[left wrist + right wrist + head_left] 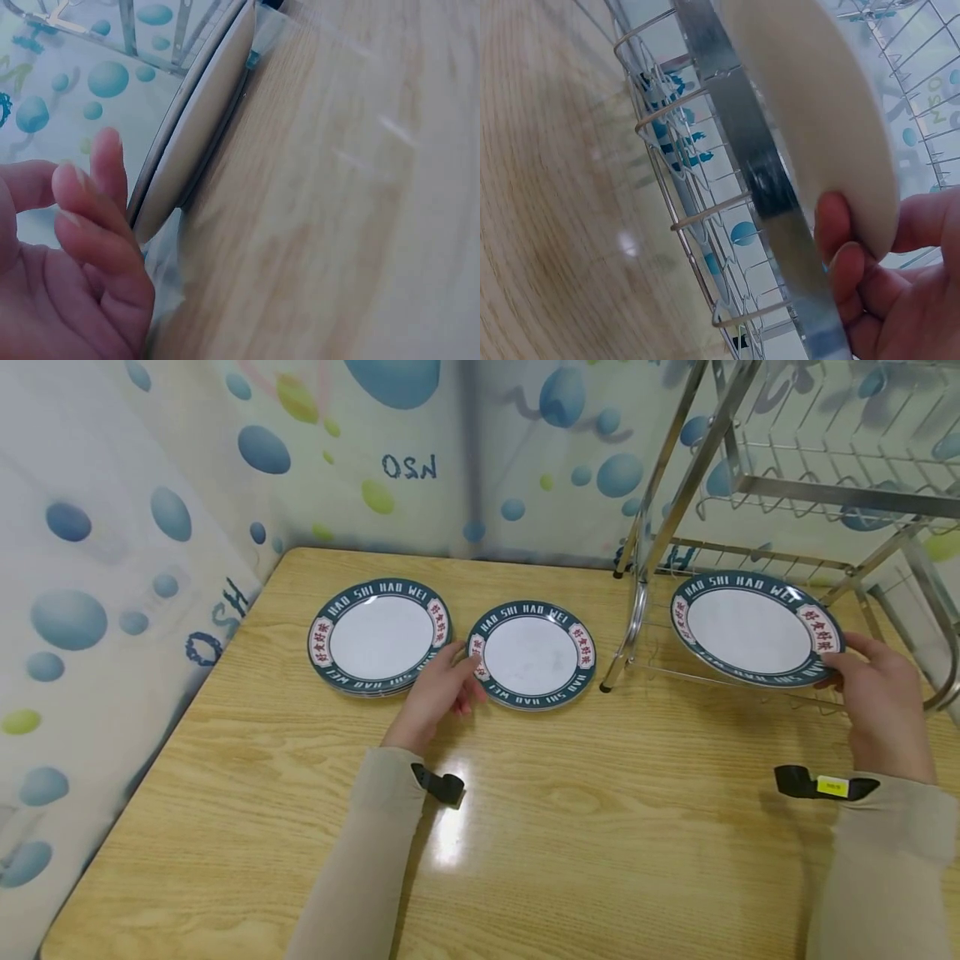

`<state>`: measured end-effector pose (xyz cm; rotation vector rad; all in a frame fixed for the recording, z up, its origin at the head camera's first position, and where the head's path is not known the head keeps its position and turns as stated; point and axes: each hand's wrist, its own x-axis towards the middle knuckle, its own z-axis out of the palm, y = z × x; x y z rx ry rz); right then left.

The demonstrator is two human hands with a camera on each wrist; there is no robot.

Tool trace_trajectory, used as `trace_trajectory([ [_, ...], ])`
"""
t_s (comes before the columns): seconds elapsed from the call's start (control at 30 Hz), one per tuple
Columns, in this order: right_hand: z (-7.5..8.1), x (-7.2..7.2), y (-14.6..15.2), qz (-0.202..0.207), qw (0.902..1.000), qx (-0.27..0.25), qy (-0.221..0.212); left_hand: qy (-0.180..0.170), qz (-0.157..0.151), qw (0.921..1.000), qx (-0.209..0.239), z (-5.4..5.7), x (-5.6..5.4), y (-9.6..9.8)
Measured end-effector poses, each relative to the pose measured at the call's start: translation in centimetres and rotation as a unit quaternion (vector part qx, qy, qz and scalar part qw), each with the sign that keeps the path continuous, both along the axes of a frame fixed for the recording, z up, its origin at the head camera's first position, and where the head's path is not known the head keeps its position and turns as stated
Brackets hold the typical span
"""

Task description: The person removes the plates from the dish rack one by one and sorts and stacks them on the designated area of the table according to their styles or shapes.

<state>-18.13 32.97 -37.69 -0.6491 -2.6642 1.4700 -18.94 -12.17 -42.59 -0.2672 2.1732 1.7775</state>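
Observation:
My right hand pinches a round plate by its right rim, thumb on top and fingers under it. That plate has a white centre and a dark green lettered rim; it is tilted over the lower part of the metal dish rack. The right wrist view shows its pale underside beside a rack bar. My left hand, fingers loosely bent, is at the left edge of a matching middle plate. In the left wrist view nothing is gripped between its thumb and fingers. A stack of like plates lies left of it.
The metal dish rack stands at the back right, with wire tiers and a flat front bar. The wooden table extends in front of it. A patterned curtain hangs behind and to the left.

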Motion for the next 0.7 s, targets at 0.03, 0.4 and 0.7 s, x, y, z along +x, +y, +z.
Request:
trace_trajectory([
  [0.03, 0.0, 0.0, 0.0, 0.002, 1.0, -0.003, 0.005, 0.003, 0.002, 1.0, 0.0, 0.0, 0.0, 0.0],
  [0.4, 0.0, 0.0, 0.1, -0.003, 0.9818, -0.169, 0.088, 0.019, 0.005, 0.9997, 0.011, 0.7, 0.3, 0.1],
  [0.7, -0.2, 0.0, 0.1, 0.012, 0.9499, -0.282, 0.134, 0.003, -0.016, 0.9996, 0.022, 1.5, 0.5, 0.1],
])
